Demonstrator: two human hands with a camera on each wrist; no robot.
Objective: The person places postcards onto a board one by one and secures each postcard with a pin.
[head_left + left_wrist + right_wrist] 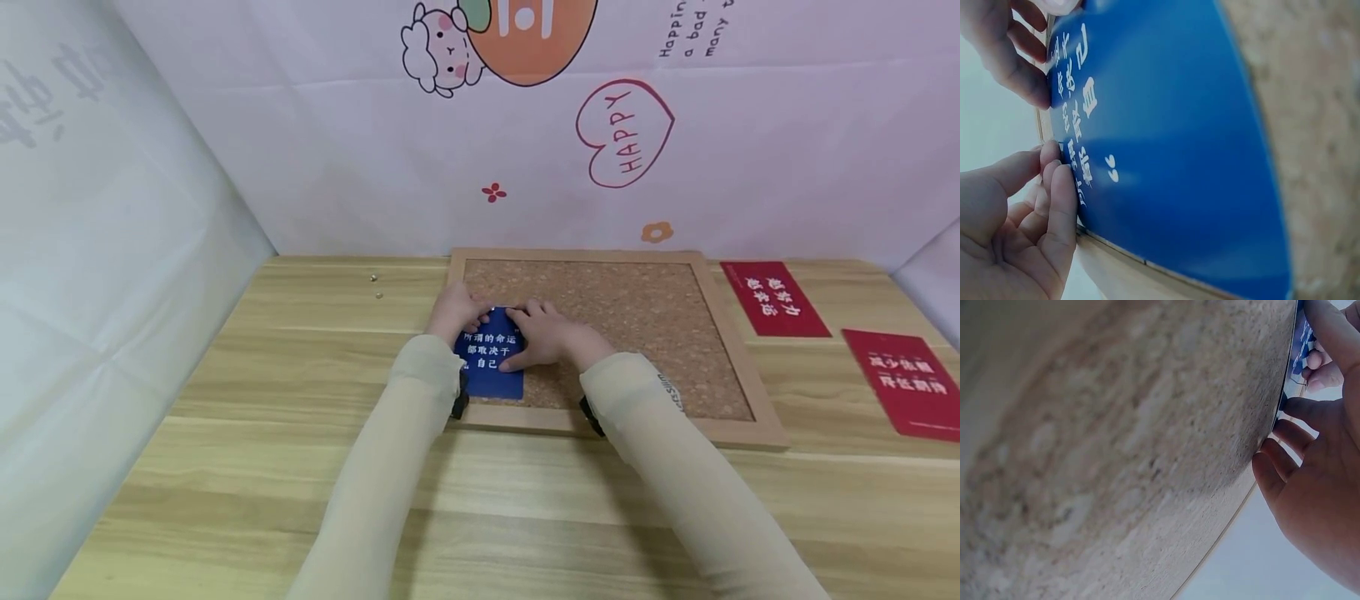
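A blue card (491,383) with white writing lies on the left part of a framed cork board (600,292). At the card's top edge, my left hand (454,312) has its thumb and index finger pinched together over a tiny bright pin (492,309), mostly hidden by the fingertips. The left wrist view shows these fingers (1054,181) curled against the card's edge. My right hand (551,335) rests with spread fingers on the card's right side and the cork beside it. Its fingertips (1266,472) touch the board in the right wrist view.
Two small shiny pins, one nearer the back (373,277), lie on the wooden table (300,375) left of the board. Two red cards, the farther one (776,298) and the nearer one (903,383), lie to its right. A printed white cloth (360,167) hangs behind.
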